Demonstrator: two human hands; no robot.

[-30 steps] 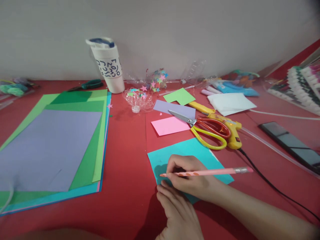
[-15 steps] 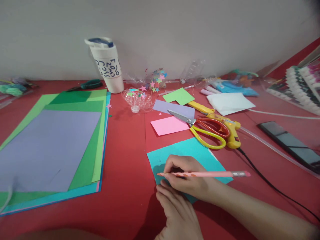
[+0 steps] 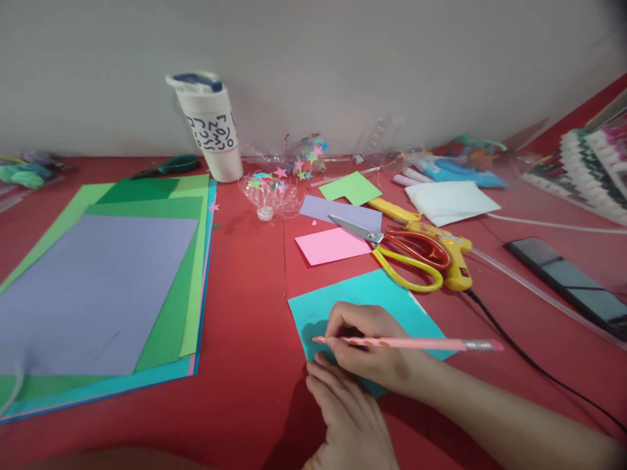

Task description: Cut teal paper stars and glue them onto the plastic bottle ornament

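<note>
My right hand is closed round a pink pencil, its tip resting on the left part of a teal paper square on the red table. My left hand lies flat just below, fingers stretched out and pressing the near edge of the teal paper. Red-and-yellow scissors and a yellow glue gun lie just beyond the paper.
A stack of large coloured sheets covers the left. A white patterned cup stands at the back. Pink, lilac and green paper pieces, a clear dish of paper stars, a phone and marker rows surround the work.
The pencil's eraser end swings slightly down and to the right while its tip shifts a little on the teal paper. My left hand stays put.
</note>
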